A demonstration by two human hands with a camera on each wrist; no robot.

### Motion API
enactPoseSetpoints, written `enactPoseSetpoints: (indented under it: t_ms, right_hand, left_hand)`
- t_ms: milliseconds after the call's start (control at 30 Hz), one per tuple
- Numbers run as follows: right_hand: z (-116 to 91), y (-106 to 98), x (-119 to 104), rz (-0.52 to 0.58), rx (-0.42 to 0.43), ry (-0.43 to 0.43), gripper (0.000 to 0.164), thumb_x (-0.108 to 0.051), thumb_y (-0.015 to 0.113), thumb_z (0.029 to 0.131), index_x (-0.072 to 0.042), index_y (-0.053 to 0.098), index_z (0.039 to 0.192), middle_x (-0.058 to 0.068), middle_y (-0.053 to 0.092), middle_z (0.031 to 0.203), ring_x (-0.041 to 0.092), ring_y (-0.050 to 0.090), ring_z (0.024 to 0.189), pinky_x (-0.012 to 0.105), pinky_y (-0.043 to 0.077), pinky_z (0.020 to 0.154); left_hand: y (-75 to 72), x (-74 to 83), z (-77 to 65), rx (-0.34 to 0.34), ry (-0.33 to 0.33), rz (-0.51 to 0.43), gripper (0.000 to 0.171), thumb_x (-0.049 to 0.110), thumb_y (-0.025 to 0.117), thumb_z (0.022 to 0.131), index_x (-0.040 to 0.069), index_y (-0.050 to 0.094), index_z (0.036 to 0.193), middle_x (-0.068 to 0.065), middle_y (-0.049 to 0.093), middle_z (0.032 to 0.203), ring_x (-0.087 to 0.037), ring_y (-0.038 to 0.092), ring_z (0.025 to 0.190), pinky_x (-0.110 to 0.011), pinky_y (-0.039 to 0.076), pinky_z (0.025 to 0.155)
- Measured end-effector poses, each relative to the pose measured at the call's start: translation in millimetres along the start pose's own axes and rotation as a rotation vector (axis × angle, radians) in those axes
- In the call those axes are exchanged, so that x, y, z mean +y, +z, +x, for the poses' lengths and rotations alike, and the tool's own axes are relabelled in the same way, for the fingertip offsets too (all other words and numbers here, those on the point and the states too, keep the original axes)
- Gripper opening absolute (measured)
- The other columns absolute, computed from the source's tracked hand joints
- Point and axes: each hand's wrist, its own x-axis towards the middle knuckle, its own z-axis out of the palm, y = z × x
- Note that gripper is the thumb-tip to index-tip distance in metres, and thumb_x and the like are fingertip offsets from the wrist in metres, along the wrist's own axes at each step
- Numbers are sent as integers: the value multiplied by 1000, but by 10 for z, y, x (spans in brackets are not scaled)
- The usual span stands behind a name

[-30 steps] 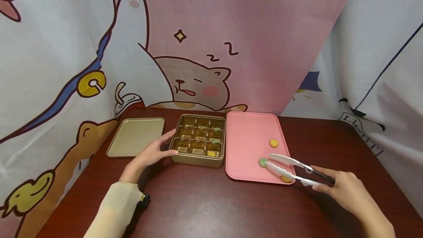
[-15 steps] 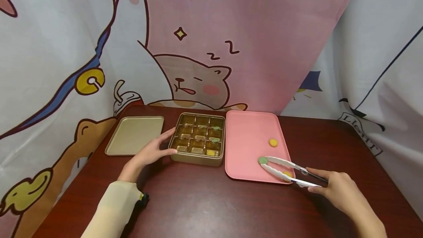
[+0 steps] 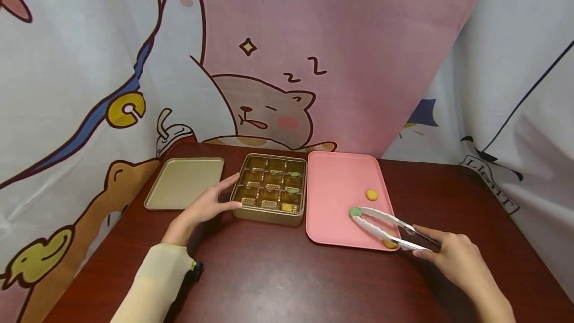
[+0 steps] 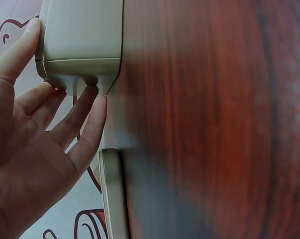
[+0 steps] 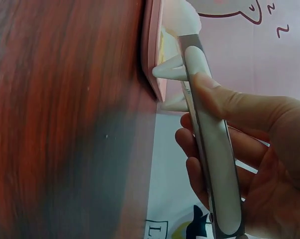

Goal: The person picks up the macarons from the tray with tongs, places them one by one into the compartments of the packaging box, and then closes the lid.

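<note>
My right hand [image 3: 462, 258] grips a pair of tongs [image 5: 217, 149] with white tips. In the head view the tongs' tips pinch a small round green piece [image 3: 355, 212] over the pink tray [image 3: 332, 178]. A yellow round piece [image 3: 371, 195] lies further back on the tray, and another yellow piece [image 3: 390, 243] is partly hidden under the tongs near the front right corner. My left hand [image 3: 206, 211] rests its thumb and fairly straight fingertips against the left corner of the gold box [image 3: 269, 217]. Clear dividers split the box; a yellow piece [image 3: 287, 208] sits in its front right compartment, and green pieces [image 3: 293, 174] show behind.
A gold lid [image 3: 186, 183] lies flat to the left of the box. Box and pink tray stand side by side on the dark red wooden table [image 3: 287, 283]. A printed cloth [image 3: 350, 64] hangs behind the table and along its sides.
The tongs have closed on the green piece, and tongs and piece have shifted slightly back and left with my right hand. My left hand stays at the box.
</note>
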Motion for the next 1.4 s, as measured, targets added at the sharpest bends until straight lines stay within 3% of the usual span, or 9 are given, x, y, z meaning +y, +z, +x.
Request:
enactPoseSetpoints:
  t_ms: [367, 533, 867, 1133, 1333, 1400]
  right_hand:
    - [82, 18, -119, 40, 47, -5, 57, -31, 87, 73, -11, 71, 124, 24, 74, 97, 34, 67, 78, 50, 47, 60]
    - [154, 30, -196, 56, 65, -8, 58, -28, 88, 74, -9, 70, 126, 23, 74, 97, 30, 63, 74, 41, 43, 57]
    - [305, 43, -346, 82, 111, -40, 55, -22, 86, 75, -6, 70, 125, 11, 73, 76, 20, 48, 65, 31, 30, 56]
    - [425, 40, -516, 121, 138, -64, 55, -18, 88, 73, -4, 71, 123, 1, 62, 62, 17, 41, 60, 28, 26, 52]
    - [520, 43, -669, 146, 161, -111, 57, -16, 89, 72, -7, 71, 125, -3, 46, 55, 14, 36, 57, 27, 25, 52]
    - [553, 49, -729, 157, 167, -130, 56, -16, 89, 72, -9, 71, 125, -1, 52, 57, 14, 38, 58, 27, 27, 53]
  left_hand:
    - [2, -2, -6, 5, 4, 0, 82, 18, 72, 92, 3, 25, 158, -18, 20, 166, -40, 23, 151, -63, 23, 118]
    - [3, -4, -4, 3, 6, -5, 83, 20, 73, 92, 4, 26, 158, -18, 20, 166, -41, 26, 150, -63, 26, 117]
    - [-2, -10, -2, 3, 5, 10, 85, 25, 74, 91, 4, 26, 158, -17, 21, 166, -41, 25, 150, -63, 26, 117]
    - [-1, -15, 6, -5, 10, 10, 85, 26, 73, 92, 4, 25, 158, -19, 20, 166, -42, 26, 150, -64, 28, 115]
    - [5, -17, 8, -7, -13, -6, 85, 23, 73, 91, 6, 25, 158, -17, 20, 166, -41, 29, 149, -63, 31, 115]
    - [5, -15, 8, -5, -19, -10, 84, 21, 73, 91, 6, 25, 159, -17, 20, 166, -41, 29, 149, -62, 30, 115]
